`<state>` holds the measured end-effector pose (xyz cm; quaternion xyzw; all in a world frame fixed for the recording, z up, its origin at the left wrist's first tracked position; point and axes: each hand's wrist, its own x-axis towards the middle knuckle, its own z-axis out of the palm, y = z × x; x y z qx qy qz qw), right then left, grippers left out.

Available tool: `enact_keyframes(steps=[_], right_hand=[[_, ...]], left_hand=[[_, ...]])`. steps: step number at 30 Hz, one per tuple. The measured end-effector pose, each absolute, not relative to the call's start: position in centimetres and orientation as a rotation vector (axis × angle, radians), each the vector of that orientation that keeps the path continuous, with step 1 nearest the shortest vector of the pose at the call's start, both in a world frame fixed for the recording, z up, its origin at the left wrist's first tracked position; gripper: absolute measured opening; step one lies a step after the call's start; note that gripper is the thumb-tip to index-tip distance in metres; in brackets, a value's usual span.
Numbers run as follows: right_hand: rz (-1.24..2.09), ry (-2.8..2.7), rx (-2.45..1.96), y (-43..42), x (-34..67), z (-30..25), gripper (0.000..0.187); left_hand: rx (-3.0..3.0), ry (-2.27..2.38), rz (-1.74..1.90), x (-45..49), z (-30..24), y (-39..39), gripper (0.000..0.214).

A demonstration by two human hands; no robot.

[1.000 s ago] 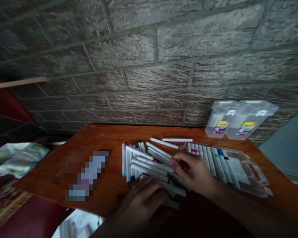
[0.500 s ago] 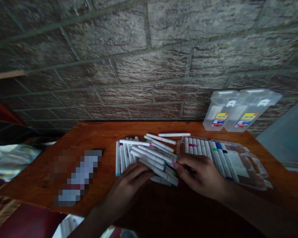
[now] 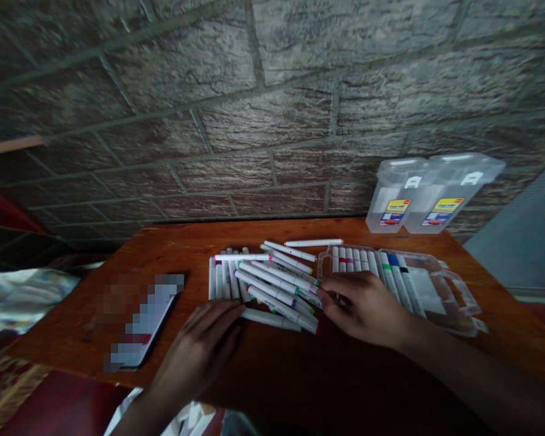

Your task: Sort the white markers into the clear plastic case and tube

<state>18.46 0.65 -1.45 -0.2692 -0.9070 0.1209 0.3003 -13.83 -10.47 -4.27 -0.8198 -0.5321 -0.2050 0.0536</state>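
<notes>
A loose pile of white markers (image 3: 272,278) with coloured cap ends lies in the middle of the wooden table. My right hand (image 3: 367,309) is at the pile's right side, its fingers pinched on the end of a marker (image 3: 309,297); the fingers partly hide it. My left hand (image 3: 209,333) rests at the near left of the pile, fingers stretched out and thumb apart. Its fingertips are beside the end of the nearest marker (image 3: 270,319). An open clear marker case (image 3: 454,297) lies right of my right hand, with several markers lined up in both halves.
Two clear plastic boxes (image 3: 393,200) with yellow labels stand at the table's back right, before the brick wall (image 3: 236,145). A phone (image 3: 152,327), partly pixelated, lies on the table (image 3: 181,242) at left. One marker (image 3: 313,243) lies behind the pile.
My left hand has drawn back left and toward me, off the pile, uncovering the nearest marker. My right hand stays at the pile's right side. The view has shifted slightly.
</notes>
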Motion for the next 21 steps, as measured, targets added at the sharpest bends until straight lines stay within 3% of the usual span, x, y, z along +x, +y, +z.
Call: enact_keyframes(steps=[7, 12, 21], right_hand=[[0.301, -2.482, -0.704, 0.4, 18.2, -1.9, 0.022], [0.36, -2.505, -0.658, -0.2, 17.8, -2.0, 0.013], [0.271, -2.57, -0.695, -0.7, 17.0, -3.0, 0.027]], left_hand=[[-2.474, -1.701, -0.741, -13.7, -3.6, -10.3, 0.022], [-2.353, -1.799, -0.765, -13.6, -3.1, -9.4, 0.023], [-2.377, -1.819, -0.708, -12.4, -2.3, -8.1, 0.021]])
